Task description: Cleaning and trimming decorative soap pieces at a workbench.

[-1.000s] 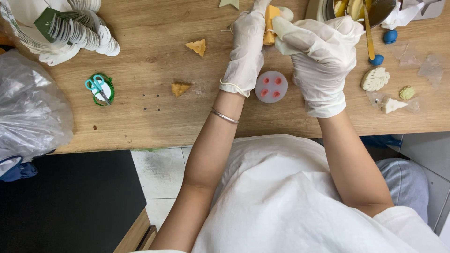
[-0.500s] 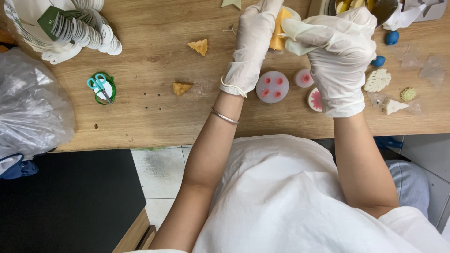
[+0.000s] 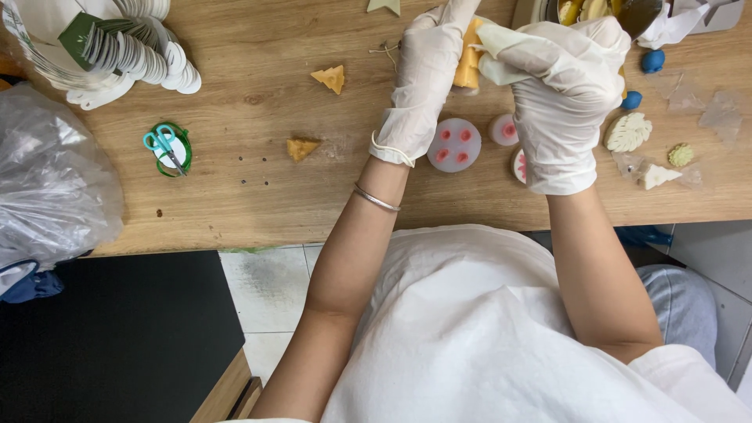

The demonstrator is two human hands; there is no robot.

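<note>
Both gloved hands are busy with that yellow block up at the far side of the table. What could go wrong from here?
1. The yellow block is pinched between the left hand and right hand in loose gloves, so it might slip.
2. If it drops, it could land on the round mould with pink spots right below.
3. The right forearm hangs over the small white leaf piece and could knock it.

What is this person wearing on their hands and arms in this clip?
Both the left hand and the right hand wear thin, white, wrinkled disposable gloves that end at the wrists. A slim silver bangle circles the left forearm. The forearms are bare; a white garment covers the body.
</note>
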